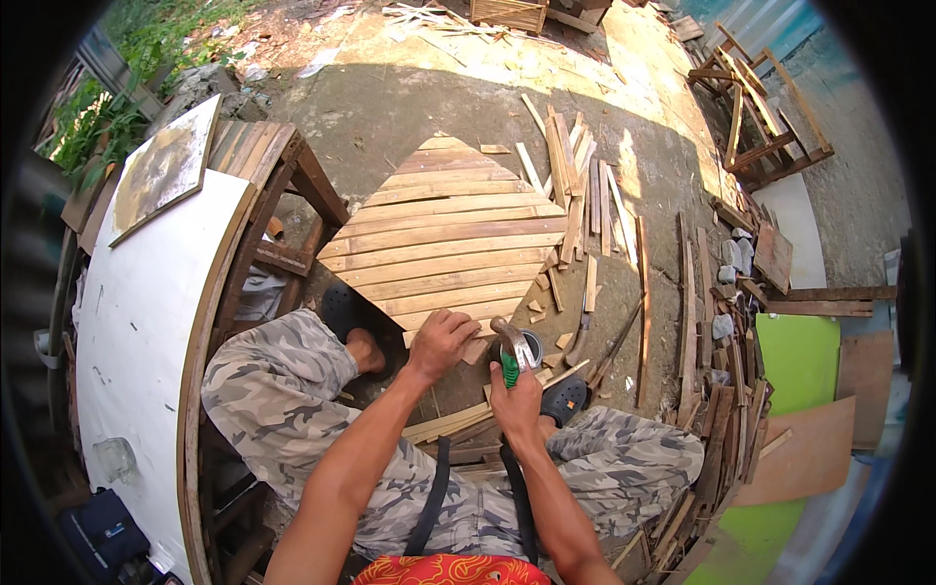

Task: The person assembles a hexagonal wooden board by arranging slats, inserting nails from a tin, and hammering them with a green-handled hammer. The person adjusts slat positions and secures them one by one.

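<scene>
A diamond-shaped panel of pale wooden slats [448,229] lies in front of me, its near corner toward my body. At that corner my left hand [444,343] rests with bent fingers drawn together; whatever they pinch is hidden. A small wood offcut [475,351] sits just beside those fingers. My right hand [516,398] is closed around the green grip of a claw hammer [512,343], its metal head raised close to the panel's near right edge. Behind the hammer stands a round tin [533,348], partly covered, its contents unclear.
On the left is a wooden bench with a white board [146,322] and a stained panel [171,171] on it. Loose wood strips [575,180] lie beyond the slatted panel. Scrap wood [721,409] is piled along the right. A wooden frame [756,112] stands far right.
</scene>
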A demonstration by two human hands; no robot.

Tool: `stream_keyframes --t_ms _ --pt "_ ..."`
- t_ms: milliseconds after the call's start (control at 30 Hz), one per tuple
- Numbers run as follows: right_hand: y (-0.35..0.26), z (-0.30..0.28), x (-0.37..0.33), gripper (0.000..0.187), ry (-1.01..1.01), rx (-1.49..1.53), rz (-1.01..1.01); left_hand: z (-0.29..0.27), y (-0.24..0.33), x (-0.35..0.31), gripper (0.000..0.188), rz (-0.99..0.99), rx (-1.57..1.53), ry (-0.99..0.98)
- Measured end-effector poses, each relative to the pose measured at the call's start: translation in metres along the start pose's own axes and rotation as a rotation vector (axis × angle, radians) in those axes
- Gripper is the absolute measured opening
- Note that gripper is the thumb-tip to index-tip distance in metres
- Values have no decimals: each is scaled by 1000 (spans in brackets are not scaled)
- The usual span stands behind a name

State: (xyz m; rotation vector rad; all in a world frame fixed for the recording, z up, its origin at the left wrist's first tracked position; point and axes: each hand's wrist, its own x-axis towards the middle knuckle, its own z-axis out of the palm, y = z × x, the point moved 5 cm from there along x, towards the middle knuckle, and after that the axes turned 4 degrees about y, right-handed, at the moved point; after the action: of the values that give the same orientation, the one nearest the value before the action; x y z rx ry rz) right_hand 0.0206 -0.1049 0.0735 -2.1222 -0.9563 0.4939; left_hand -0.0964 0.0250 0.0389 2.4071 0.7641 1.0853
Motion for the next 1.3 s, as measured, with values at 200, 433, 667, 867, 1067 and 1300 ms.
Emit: stream_keyframes --t_ms 200,433,667,867,1067,1300 --pt "11 -14 1 34 110 138 91 -7 -2 7 29 -23 -8 -94" --pt "13 -13 -6 35 94 95 64 -18 -22 11 38 -234 351 -42" --pt "8 -6 -11 32 60 118 59 9 -37 24 50 -483 501 -21" --pt "-5 -10 -16 27 55 117 -12 18 -42 29 49 -523 581 -33" --pt "-9 -1 -15 22 51 127 -104 16 -38 32 43 -516 611 -15" --pt "-9 -11 -22 21 96 187 -118 15 -36 33 42 -510 642 -5"
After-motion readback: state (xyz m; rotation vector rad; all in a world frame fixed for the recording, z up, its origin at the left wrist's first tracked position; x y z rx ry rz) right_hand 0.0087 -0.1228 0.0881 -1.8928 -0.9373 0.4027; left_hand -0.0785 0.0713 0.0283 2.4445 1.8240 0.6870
